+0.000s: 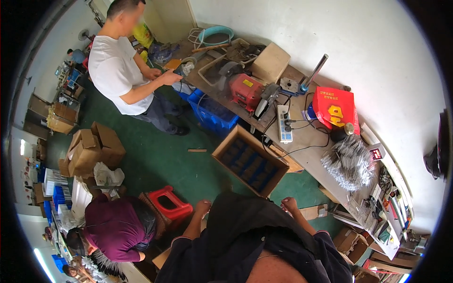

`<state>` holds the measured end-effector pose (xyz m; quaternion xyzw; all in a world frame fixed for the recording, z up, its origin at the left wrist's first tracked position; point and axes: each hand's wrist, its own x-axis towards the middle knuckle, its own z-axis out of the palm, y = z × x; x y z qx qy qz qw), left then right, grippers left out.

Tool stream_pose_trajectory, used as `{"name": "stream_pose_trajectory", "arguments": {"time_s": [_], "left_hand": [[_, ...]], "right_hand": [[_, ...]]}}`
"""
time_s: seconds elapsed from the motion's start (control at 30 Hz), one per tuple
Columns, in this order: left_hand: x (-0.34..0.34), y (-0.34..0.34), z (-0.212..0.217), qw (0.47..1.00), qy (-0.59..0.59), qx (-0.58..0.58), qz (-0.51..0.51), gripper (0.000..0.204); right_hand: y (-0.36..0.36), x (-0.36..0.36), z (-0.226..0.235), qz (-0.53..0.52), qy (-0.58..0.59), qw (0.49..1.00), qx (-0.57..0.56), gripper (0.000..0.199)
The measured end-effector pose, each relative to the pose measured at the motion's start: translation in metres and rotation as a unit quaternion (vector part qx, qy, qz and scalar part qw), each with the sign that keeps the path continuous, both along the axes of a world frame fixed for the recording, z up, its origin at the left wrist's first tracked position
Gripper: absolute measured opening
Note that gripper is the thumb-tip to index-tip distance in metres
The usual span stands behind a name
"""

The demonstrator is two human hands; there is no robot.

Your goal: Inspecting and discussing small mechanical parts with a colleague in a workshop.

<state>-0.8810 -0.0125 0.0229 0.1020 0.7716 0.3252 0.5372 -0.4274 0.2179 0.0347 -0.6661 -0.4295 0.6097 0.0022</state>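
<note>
My left hand (pixel 203 207) is at the left side of my dark apron (pixel 240 217), its fingers curled into a loose fist with nothing visible in it. On the other side, my right hand (pixel 289 204) is also closed; a small pale spot shows at its fingertips, too small to name. Between and ahead of the hands stands an open cardboard box (pixel 226 141) with several blue pieces inside. The right hand is nearest this box's near right corner, apart from it. Left of my left hand is a red plastic stool (pixel 177 200).
A workbench (pixel 306 158) along the wall holds a red machine (pixel 246 92), a power strip (pixel 284 123), a red bag (pixel 334 107) and a bundle of thin metal pieces (pixel 349 162). One person (pixel 115 70) stands at far left; another (pixel 115 226) bends over at left. Cardboard boxes (pixel 92 148) stand beyond.
</note>
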Motion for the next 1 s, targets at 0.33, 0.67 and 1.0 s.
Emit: {"name": "stream_pose_trajectory", "arguments": {"time_s": [0.33,0.67,1.0], "left_hand": [[0.007,0.005,0.007,0.999,0.029,-0.031,0.010,0.017],[0.006,0.004,0.007,0.999,-0.001,-0.022,0.024,0.015],[0.020,0.007,0.002,1.000,-0.004,-0.018,0.007,0.016]], "right_hand": [[-0.003,-0.006,0.002,-0.003,0.008,1.000,0.007,0.012],[-0.008,-0.003,0.000,0.002,0.005,1.000,0.014,0.013],[-0.017,0.019,0.000,-0.039,0.012,0.999,0.005,0.011]]}}
